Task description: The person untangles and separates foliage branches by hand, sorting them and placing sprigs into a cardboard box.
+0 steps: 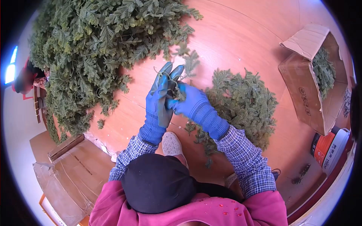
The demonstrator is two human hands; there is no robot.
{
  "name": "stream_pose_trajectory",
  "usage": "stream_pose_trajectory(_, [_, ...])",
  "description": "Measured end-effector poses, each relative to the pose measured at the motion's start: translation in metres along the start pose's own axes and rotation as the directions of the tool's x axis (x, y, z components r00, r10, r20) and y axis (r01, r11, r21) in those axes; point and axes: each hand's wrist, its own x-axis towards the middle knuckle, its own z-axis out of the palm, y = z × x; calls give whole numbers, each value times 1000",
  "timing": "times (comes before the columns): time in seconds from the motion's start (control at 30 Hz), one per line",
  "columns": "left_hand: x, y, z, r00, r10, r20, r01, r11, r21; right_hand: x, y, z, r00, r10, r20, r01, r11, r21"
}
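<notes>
Both hands wear blue knit gloves with dark green coated palms, and they meet in front of my body. My left hand (161, 96) is raised with its fingers partly curled around thin green stems. My right hand (191, 101) presses in from the side, its fingers closed on the same artificial greenery sprig (181, 94). A leafy tip (191, 62) shows just beyond the fingers; whether it belongs to the held sprig I cannot tell. The gloves cover part of the stems. Close to my right hand lies a smaller pile of green sprigs (245, 103).
A large heap of greenery (94, 49) fills the upper left. At right, an open cardboard box (301, 86) contains more greenery. A flattened carton (83, 169) lies lower left, and a labelled bucket (332, 150) stands lower right. Another person (28, 79) is at the far left.
</notes>
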Motion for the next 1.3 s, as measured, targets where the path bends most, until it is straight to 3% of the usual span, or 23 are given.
stream_pose_trajectory(0.03, [-2, 5, 1, 1000, -12, -14, 13, 997, 82, 3, 5, 6, 999, 30, 29, -39, 919, 393])
stream_pose_trajectory(0.07, [-3, 0, -5, 997, -68, 40, 74, 985, -156, 3, 10, 7, 999, 30, 27, -38, 918, 395])
stream_pose_trajectory(0.1, [-3, -8, -10, 989, -108, 105, 141, 913, -382, 2, 12, 4, 1000, 13, 2, -14, 987, 162])
stream_pose_trajectory(0.13, [0, -17, -14, 988, -157, -1, 151, 952, -264, 1, 13, 2, 1000, -8, -14, 7, 997, -80])
stream_pose_trajectory(0.17, [-2, -19, -17, 987, -161, 1, 155, 952, -264, -1, 13, -1, 1000, -5, -15, 4, 997, -77])
stream_pose_trajectory(0.23, [-4, -20, -22, 982, -150, 111, 183, 887, -424, -6, 11, -13, 996, -86, -14, 75, 931, -357])
stream_pose_trajectory(0.37, [-4, -41, -33, 995, -96, -26, 78, 913, -401, -9, 15, -8, 987, 36, 154, -10, 987, -163])
stream_pose_trajectory(0.43, [-8, -49, -39, 929, -304, -210, 202, 894, -401, -36, 9, 8, 993, -90, 81, 114, 920, -375])
stream_pose_trajectory(0.47, [-2, -64, -66, 948, -194, -251, 105, 940, -326, -63, 17, 12, 910, -412, 39, 363, 749, -554])
stream_pose_trajectory(0.5, [3, -65, -85, 915, -151, -374, 5, 932, -362, -95, 27, 14, 724, -687, 65, 518, 479, -708])
stream_pose_trajectory(0.57, [8, -49, -111, 955, -90, -282, -44, 899, -437, -135, 28, 10, 850, -527, 20, 449, 703, -552])
stream_pose_trajectory(0.6, [7, -23, -81, 934, -135, -331, 55, 970, -238, -137, 25, -8, 915, -403, 13, 337, 746, -574])
stream_pose_trajectory(0.63, [1, -24, -84, 927, -140, -349, 58, 970, -236, -136, 24, -26, 962, -273, 12, 228, 775, -589])
stream_pose_trajectory(0.7, [8, -28, -88, 983, -177, -49, 148, 921, -359, -132, 40, -67, 928, -315, -198, 110, 740, -663])
stream_pose_trajectory(0.8, [13, -19, -83, 988, -153, 4, 147, 942, -303, -131, 74, -106, 827, -462, -320, 0, 570, -822])
stream_pose_trajectory(0.87, [14, -4, -76, 977, -205, 55, 212, 936, -280, -131, 88, -128, 938, 5, -345, -158, 895, -417])
stream_pose_trajectory(0.9, [13, 2, -74, 977, -204, 69, 215, 933, -287, -130, 86, -136, 934, 11, -357, -171, 891, -420])
stream_pose_trajectory(0.93, [12, 5, -68, 978, -200, 65, 211, 936, -280, -133, 83, -147, 969, 101, -225, -74, 990, 123])
stream_pose_trajectory(0.97, [11, 6, -63, 977, -201, 68, 212, 937, -276, -138, 82, -157, 992, 101, -80, -27, 769, 639])
stream_pose_trajectory(1.1, [14, -4, -69, 963, -253, 96, 267, 945, -187, -128, 122, -156, 991, 33, -131, 71, 694, 716])
stream_pose_trajectory(1.13, [15, -6, -69, 963, -238, 127, 260, 945, -197, -124, 130, -151, 966, -134, -223, 243, 769, 591])
stream_pose_trajectory(1.23, [14, -2, -54, 965, -221, 141, 246, 951, -189, -123, 129, -151, 919, -325, -221, 390, 829, 401])
stream_pose_trajectory(1.3, [10, 8, -43, 965, -210, 160, 240, 951, -196, -120, 111, -143, 994, -38, -99, 67, 950, 306])
